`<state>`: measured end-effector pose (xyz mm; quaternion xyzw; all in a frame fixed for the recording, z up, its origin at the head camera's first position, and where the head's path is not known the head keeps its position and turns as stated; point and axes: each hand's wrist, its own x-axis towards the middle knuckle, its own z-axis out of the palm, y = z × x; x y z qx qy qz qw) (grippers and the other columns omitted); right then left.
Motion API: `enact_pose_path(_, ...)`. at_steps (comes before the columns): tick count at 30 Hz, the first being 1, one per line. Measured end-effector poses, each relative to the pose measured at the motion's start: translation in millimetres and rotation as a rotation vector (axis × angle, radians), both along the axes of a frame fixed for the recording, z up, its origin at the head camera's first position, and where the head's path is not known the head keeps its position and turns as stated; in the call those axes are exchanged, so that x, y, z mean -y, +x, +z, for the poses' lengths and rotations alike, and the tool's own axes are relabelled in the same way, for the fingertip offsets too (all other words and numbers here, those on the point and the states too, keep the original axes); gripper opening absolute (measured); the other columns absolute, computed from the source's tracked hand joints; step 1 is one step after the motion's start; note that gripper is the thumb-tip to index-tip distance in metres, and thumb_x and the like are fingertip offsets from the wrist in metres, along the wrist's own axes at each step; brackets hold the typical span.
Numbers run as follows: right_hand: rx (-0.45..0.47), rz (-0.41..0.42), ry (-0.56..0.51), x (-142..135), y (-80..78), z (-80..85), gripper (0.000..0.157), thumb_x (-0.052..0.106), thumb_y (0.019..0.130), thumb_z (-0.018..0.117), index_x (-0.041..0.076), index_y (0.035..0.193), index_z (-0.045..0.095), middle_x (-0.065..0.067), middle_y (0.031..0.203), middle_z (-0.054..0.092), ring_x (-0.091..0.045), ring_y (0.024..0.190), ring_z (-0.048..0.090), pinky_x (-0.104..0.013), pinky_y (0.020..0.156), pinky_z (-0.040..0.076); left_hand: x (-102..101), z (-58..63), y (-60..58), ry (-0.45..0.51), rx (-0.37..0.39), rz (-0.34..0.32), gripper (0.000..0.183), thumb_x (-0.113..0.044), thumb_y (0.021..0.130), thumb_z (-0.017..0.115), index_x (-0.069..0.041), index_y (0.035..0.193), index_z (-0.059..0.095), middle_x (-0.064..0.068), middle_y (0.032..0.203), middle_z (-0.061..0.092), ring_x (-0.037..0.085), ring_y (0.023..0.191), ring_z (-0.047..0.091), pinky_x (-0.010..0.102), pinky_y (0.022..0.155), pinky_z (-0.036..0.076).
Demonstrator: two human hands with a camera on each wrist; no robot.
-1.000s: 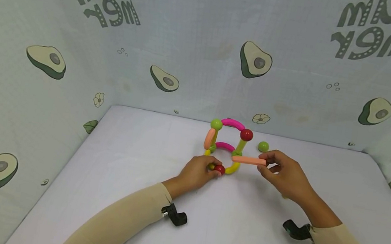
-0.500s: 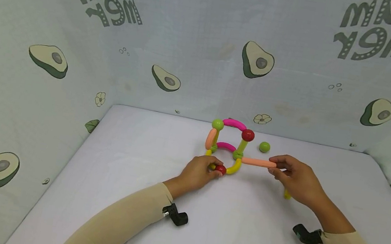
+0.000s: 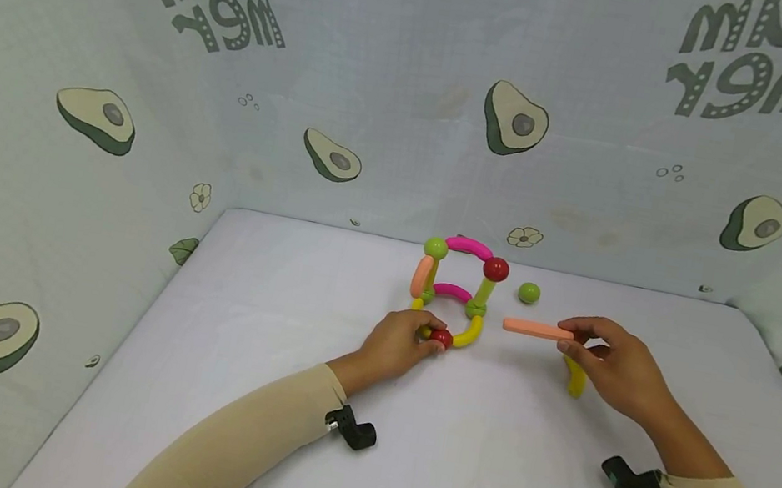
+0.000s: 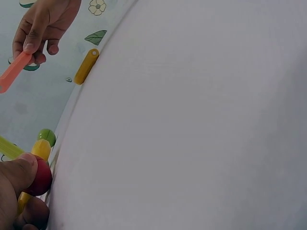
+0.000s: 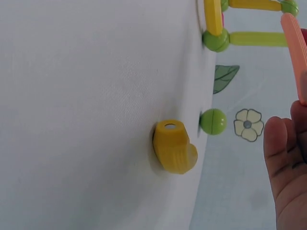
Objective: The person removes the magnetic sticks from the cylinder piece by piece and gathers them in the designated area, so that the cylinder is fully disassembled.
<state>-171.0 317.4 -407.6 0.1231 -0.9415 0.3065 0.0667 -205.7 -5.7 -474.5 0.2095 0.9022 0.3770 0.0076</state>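
A magnetic ball-and-rod frame stands toward the back of the table, with a pink curved rod [image 3: 470, 246] between a green ball [image 3: 436, 248] and a red ball [image 3: 497, 269] at the top. At its front, my left hand [image 3: 393, 345] grips the lower red ball [image 4: 42, 177], where yellow curved rods [image 3: 472, 332] meet. An orange rod [image 3: 424, 277] leans on the frame's left side. To the right, my right hand [image 3: 618, 369] pinches one end of another orange rod [image 3: 533, 329], held above the table and pointing left, apart from the frame.
A loose green ball [image 3: 529, 292] lies behind, right of the frame. One yellow curved rod [image 5: 171, 148] lies on the table below my right hand. The cloth wall [image 3: 413, 95] rises behind the table's back edge.
My right hand has moved right with the orange rod, away from the frame, uncovering more of the loose yellow rod. The left hand stays on the red ball.
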Motion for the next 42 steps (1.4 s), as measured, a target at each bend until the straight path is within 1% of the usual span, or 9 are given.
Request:
enact_pose_path(7, 0.009, -0.029, 0.022, -9, 2.8, 1.1, 0.032, 0.023, 0.097, 0.074, 0.007, 0.124, 0.068, -0.012, 0.108, 0.068, -0.032, 0.101, 0.061, -0.007, 0.074, 0.043, 0, -0.1, 0.2, 0.010, 0.002, -0.004, 0.032, -0.026, 0.090, 0.080, -0.014, 0.119, 0.074, -0.008, 0.103, 0.071, 0.006, 0.072, 0.051, 0.019, 0.062, 0.046)
enact_pose_path(8, 0.012, -0.027, 0.019, -10, 3.2, 1.5, 0.032, 0.023, 0.097, 0.073, 0.007, 0.124, 0.068, -0.013, 0.109, 0.068, -0.033, 0.102, 0.060, -0.010, 0.076, 0.047, 0, -0.3, 0.1, 0.011, 0.001, -0.003, 0.032, -0.026, 0.090, 0.080, -0.014, 0.119, 0.075, -0.008, 0.103, 0.071, 0.006, 0.072, 0.051, 0.019, 0.062, 0.046)
enact_pose_path(13, 0.021, -0.045, 0.032, -18, 3.8, 0.4, 0.032, 0.024, 0.099, 0.072, 0.008, 0.126, 0.068, -0.016, 0.113, 0.068, -0.036, 0.102, 0.062, -0.014, 0.074, 0.049, 0, -0.1, 0.2, 0.019, 0.004, -0.004, 0.032, -0.026, 0.090, 0.080, -0.014, 0.119, 0.075, -0.008, 0.102, 0.071, 0.007, 0.073, 0.052, 0.019, 0.063, 0.047)
enact_pose_path(15, 0.023, -0.051, 0.033, -21, 3.5, -0.8, 0.032, 0.024, 0.099, 0.071, 0.008, 0.126, 0.068, -0.015, 0.113, 0.068, -0.035, 0.102, 0.062, -0.010, 0.071, 0.046, 0, 0.0, 0.4, 0.020, 0.006, -0.002, 0.032, -0.026, 0.090, 0.080, -0.014, 0.119, 0.075, -0.008, 0.102, 0.071, 0.007, 0.073, 0.052, 0.019, 0.063, 0.047)
enact_pose_path(22, 0.011, -0.059, 0.037, -31, 3.8, -5.2, 0.033, 0.023, 0.098, 0.072, 0.006, 0.126, 0.068, -0.016, 0.114, 0.069, -0.035, 0.100, 0.062, -0.008, 0.070, 0.044, 0, -0.1, 0.1, 0.023, 0.009, -0.001, 0.031, -0.026, 0.090, 0.080, -0.014, 0.119, 0.075, -0.008, 0.102, 0.071, 0.007, 0.072, 0.052, 0.019, 0.063, 0.047)
enact_pose_path(30, 0.010, -0.074, 0.048, -44, 8.3, -7.2, 0.033, 0.020, 0.097, 0.074, 0.005, 0.126, 0.067, -0.018, 0.111, 0.069, -0.034, 0.097, 0.061, -0.011, 0.067, 0.046, 0, 0.2, 0.8, 0.022, 0.004, -0.004, 0.032, -0.025, 0.090, 0.081, -0.014, 0.119, 0.074, -0.007, 0.102, 0.071, 0.007, 0.072, 0.052, 0.019, 0.063, 0.047)
enact_pose_path(34, 0.017, -0.092, 0.050, -49, 10.2, -8.4, 0.035, 0.022, 0.097, 0.074, 0.003, 0.126, 0.067, -0.021, 0.111, 0.068, -0.036, 0.099, 0.059, -0.010, 0.066, 0.044, 0, -0.6, 0.4, 0.022, 0.005, -0.002, 0.032, -0.025, 0.090, 0.081, -0.014, 0.119, 0.074, -0.006, 0.103, 0.071, 0.007, 0.071, 0.052, 0.019, 0.062, 0.047)
enact_pose_path(37, 0.023, -0.101, 0.047, -52, 11.4, -10.4, 0.036, 0.022, 0.097, 0.074, 0.002, 0.126, 0.067, -0.023, 0.113, 0.068, -0.039, 0.103, 0.058, -0.006, 0.067, 0.041, -1, -1.0, 0.1, 0.019, 0.007, 0.003, 0.032, -0.025, 0.090, 0.081, -0.014, 0.119, 0.074, -0.006, 0.104, 0.071, 0.006, 0.071, 0.052, 0.019, 0.062, 0.047)
enact_pose_path(42, 0.022, -0.096, 0.038, -58, 13.0, -13.0, 0.035, 0.022, 0.097, 0.074, 0.002, 0.125, 0.067, -0.024, 0.114, 0.068, -0.041, 0.105, 0.057, -0.004, 0.068, 0.039, 0, -1.3, 0.2, 0.015, 0.008, 0.005, 0.032, -0.026, 0.090, 0.081, -0.015, 0.119, 0.074, -0.007, 0.104, 0.071, 0.007, 0.072, 0.052, 0.019, 0.063, 0.047)
